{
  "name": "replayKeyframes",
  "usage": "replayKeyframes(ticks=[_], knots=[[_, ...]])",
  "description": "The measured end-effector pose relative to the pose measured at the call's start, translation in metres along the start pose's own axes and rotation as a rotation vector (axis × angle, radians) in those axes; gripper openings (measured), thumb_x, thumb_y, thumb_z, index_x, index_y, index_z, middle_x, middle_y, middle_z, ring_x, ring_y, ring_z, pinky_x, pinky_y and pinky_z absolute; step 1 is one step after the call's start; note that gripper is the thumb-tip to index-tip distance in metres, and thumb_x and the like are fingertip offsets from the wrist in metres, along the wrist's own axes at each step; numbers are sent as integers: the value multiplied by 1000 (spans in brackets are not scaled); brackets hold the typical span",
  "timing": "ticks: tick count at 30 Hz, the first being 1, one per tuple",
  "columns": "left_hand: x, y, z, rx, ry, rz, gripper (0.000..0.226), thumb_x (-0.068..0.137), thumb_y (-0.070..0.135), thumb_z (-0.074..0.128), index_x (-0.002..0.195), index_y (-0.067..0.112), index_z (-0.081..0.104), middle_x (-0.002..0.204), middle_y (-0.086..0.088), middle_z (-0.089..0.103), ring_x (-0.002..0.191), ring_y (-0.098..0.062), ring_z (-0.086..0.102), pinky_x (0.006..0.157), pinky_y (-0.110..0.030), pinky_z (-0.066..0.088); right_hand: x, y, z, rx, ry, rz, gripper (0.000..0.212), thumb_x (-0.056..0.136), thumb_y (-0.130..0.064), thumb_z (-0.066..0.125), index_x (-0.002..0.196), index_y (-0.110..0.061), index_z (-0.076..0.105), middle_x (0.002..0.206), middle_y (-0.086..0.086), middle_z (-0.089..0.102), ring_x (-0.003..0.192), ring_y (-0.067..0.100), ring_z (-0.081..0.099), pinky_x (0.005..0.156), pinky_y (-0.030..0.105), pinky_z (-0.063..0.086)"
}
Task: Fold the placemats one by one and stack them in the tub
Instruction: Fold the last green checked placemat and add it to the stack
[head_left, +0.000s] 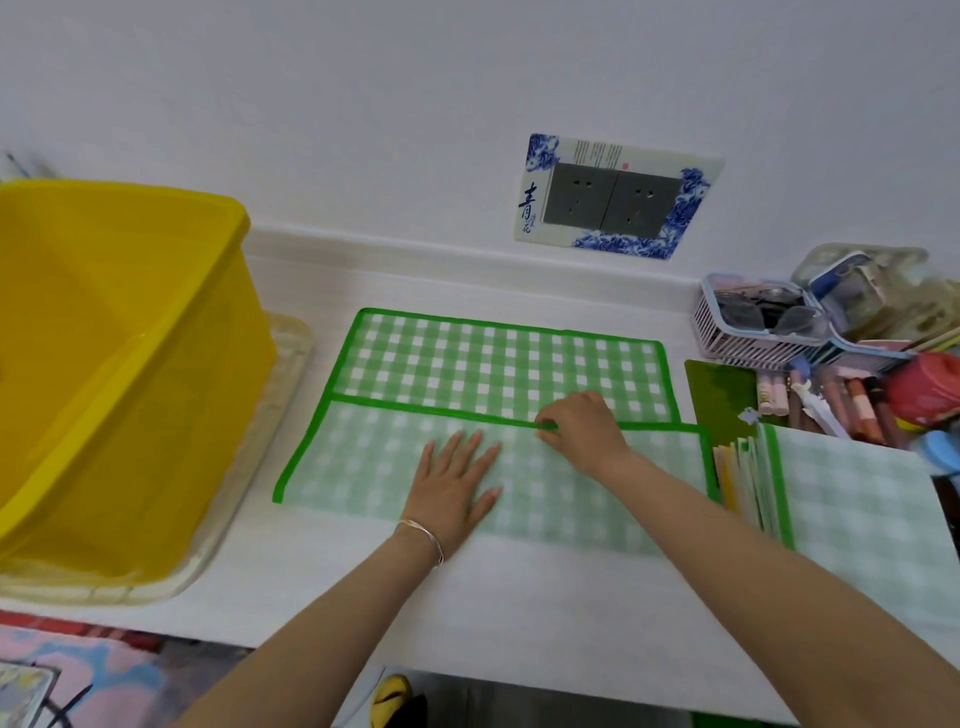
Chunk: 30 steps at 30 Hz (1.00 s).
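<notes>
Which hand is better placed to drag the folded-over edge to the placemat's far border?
Right. The right hand pinches the green edge of the placemat; the left hand lies flat on it, gripping nothing, just pinning it down.

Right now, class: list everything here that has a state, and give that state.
placemat: partly folded, pale side up
tub: open, looks empty
left hand: flat, pressing the placemat
right hand: pinching the folded edge
sockets: nothing plugged in
</notes>
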<state>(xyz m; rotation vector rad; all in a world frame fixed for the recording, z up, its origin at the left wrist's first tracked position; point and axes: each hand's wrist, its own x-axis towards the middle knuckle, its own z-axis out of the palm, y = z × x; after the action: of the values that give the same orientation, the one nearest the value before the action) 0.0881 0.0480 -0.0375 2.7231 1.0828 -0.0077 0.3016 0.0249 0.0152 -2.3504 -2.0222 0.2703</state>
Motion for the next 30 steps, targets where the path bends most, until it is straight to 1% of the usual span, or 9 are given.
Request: replayKeyframes(ticks=[3, 6, 9, 11, 13, 15, 18, 22, 30], knots=[[5, 3, -3, -18, 27, -57, 67, 96, 53, 2, 132, 26, 51, 136, -2, 53, 126, -26, 49, 111, -43, 19, -4, -2, 17, 85, 196, 22, 27, 92, -27, 56, 115, -17, 63, 119, 1, 62, 115, 21, 52, 105, 35, 27], [9, 4, 3, -29, 0, -50, 75, 82, 56, -10, 147, 32, 18, 156, 2, 15, 145, -23, 10, 114, -42, -6, -16, -18, 41, 190, 305, 68, 29, 89, -19, 58, 116, -10, 64, 126, 10, 60, 119, 27, 53, 105, 40, 31], [14, 4, 7, -19, -26, -69, 80, 74, 54, -16, 148, 33, 5, 158, 5, -1, 145, -20, -5, 112, -41, -15, -30, -45, 67, 264, 350, 139, 36, 90, -25, 43, 115, -11, 64, 128, 11, 59, 122, 27, 53, 106, 38, 31], [16, 3, 8, -24, -37, -87, 82, 72, 53, -20, 148, 34, 1, 157, 6, -6, 144, -19, -9, 112, -42, -14, -37, -60, 80, 270, 338, 159, 49, 91, -33, 28, 121, -13, 60, 137, 8, 52, 130, 24, 44, 110, 37, 24], [17, 3, 11, -29, -33, -98, 80, 72, 52, -21, 148, 34, -2, 157, 7, -10, 144, -18, -13, 112, -42, -15, -41, -69, 87, 270, 287, 180, 59, 91, -38, 16, 134, -16, 50, 148, 3, 39, 140, 20, 29, 115, 38, 16], [16, 3, 13, -26, -22, -101, 77, 74, 51, -21, 147, 35, -4, 157, 7, -11, 143, -17, -14, 112, -42, -16, -41, -72, 89, 256, 254, 197, 63, 91, -40, 9, 143, -20, 38, 154, 0, 27, 144, 16, 16, 117, 37, 8], [14, 3, 15, -43, 4, -94, 73, 78, 51, -17, 147, 35, -1, 157, 8, -8, 144, -16, -12, 112, -41, -17, -41, -69, 89, 217, 217, 197, 65, 90, -43, 3, 147, -24, 27, 157, -3, 17, 145, 14, 6, 118, 35, -1], [14, 2, 16, -49, 24, -108, 71, 81, 52, -13, 148, 34, 2, 157, 9, -5, 144, -16, -12, 112, -42, -18, -46, -56, 87, 191, 187, 188, 63, 90, -50, 6, 148, -32, 22, 158, -6, 11, 145, 12, 1, 117, 34, -6], [13, 2, 16, -35, 36, -119, 69, 81, 54, -13, 147, 36, -2, 157, 10, -5, 144, -16, -14, 114, -42, -15, -80, 28, 76, 142, 158, 291, 66, 88, -56, 4, 149, -35, 16, 158, -6, 8, 145, 12, 0, 117, 34, -2]])
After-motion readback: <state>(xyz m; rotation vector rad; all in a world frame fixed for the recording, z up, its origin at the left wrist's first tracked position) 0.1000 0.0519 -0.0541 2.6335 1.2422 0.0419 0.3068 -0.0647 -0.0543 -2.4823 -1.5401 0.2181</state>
